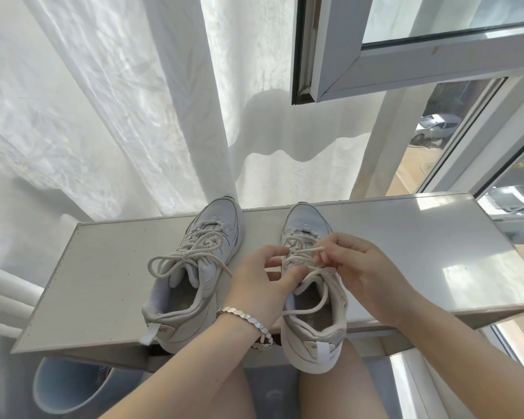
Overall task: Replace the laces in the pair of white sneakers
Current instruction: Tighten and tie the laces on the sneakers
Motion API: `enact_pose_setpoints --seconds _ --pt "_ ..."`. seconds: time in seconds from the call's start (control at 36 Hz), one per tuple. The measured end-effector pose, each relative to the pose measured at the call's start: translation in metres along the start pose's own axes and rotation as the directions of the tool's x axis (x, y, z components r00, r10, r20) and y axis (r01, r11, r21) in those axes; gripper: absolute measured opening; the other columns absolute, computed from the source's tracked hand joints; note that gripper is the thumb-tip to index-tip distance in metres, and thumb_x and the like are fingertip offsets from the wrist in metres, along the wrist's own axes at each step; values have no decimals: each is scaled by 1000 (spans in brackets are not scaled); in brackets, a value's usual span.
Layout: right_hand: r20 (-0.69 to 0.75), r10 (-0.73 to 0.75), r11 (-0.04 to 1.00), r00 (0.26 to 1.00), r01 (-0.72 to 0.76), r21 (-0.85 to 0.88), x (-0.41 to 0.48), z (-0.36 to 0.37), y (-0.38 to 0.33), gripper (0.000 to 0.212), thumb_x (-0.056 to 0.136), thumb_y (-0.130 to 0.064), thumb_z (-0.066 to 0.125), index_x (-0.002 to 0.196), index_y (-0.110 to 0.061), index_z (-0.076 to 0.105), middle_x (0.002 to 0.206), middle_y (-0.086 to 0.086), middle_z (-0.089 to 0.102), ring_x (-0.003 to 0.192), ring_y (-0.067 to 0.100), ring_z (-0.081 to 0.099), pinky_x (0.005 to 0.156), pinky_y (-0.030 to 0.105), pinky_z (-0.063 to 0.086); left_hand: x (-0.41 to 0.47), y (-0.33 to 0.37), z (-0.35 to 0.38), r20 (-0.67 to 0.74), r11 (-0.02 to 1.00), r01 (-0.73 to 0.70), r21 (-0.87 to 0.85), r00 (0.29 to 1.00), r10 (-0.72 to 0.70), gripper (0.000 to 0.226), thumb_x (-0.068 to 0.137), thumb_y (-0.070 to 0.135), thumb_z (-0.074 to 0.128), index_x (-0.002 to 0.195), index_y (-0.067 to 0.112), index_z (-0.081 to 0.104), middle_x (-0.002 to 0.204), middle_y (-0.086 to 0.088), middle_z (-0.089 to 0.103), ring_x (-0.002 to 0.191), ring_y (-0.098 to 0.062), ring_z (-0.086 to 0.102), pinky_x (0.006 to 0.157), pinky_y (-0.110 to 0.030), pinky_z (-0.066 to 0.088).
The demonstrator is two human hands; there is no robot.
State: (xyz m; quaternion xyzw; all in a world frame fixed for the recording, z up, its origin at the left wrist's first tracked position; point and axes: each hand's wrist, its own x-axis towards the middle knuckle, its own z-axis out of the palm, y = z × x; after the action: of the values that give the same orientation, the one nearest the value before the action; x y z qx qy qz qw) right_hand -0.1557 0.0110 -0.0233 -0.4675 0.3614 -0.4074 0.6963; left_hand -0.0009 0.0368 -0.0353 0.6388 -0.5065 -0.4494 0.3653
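Cream lace [306, 251] pinched by right hand [360, 267]; left hand [260, 285] touches sneaker [312, 343].

One wide-angle view, worn on the person's head, faces forward and down. It sits close above the left hand [259, 287] and right hand [366, 273], taking in the whole counter [103, 267], the curtain [103, 116] far behind and the window [436, 65] far right.
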Motion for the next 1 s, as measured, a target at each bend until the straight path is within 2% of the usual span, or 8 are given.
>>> enact_pose_setpoints --seconds 0.08,0.17,0.28,0.36,0.5,0.72,0.86,1.0 --pt "-79 9 999 997 -12 -40 1 -4 -2 19 83 -14 56 68 -3 55 56 1 53 77 18 55 74 18 46 -1 -1 0 -6 1000 0 -12 1000 0 21 80 26 71 97 31 60 98 5 65 85 -6 63 65 -8 46" --pt "-142 -60 951 988 14 -309 -1 -6 -7 21 91 -7 52 77 -10 68 67 2 65 78 16 61 78 16 51 -3 1 -2 0 999 -39 28 999 39 22 81 27 70 97 36 58 101 11 62 87 0 59 59 -2 42" --pt "-163 -181 852 970 72 -518 -1 -9 -17 25 80 -1 68 88 -25 67 83 -2 68 80 5 65 77 15 52 -4 5 -5 -10 977 -141 160 989 144 26 80 32 69 97 44 54 103 20 52 92 5 55 73 -10 43" --pt "-147 -214 813 966 92 -576 2 -11 -23 26 77 -2 71 85 -27 66 75 -8 68 77 3 65 75 17 53 -2 5 -4 25 952 -225 208 974 225 26 81 27 66 98 45 56 102 18 52 92 5 53 79 -20 46" --pt "-97 -208 804 973 113 -583 6 -14 -28 25 75 -2 73 79 -26 66 77 -11 70 74 3 66 75 24 54 4 4 -7 160 897 -323 302 945 286 30 88 22 57 111 41 58 101 16 46 94 3 48 76 -11 37" --pt "0 -392 524 920 223 -822 6 -21 -22 29 77 -3 72 69 -29 63 75 -10 64 75 7 59 66 19 48 10 6 -9 198 886 -343 311 936 292 24 85 23 58 90 46 50 100 16 46 91 3 46 69 -9 35" --pt "96 -290 503 952 237 -831 6 -28 -18 43 77 1 67 66 -41 62 82 -14 65 79 7 59 68 14 46 10 -3 -10 183 873 -386 297 921 345 8 79 38 58 86 39 60 97 18 47 82 -9 52 63 -19 46" --pt "93 -170 533 981 171 -829 2 -37 -10 35 79 -12 63 77 -47 57 88 -18 66 85 9 61 73 23 47 11 -8 -10 174 868 -400 295 915 363 27 73 52 45 93 39 58 101 21 44 71 -14 53 63 -20 47"
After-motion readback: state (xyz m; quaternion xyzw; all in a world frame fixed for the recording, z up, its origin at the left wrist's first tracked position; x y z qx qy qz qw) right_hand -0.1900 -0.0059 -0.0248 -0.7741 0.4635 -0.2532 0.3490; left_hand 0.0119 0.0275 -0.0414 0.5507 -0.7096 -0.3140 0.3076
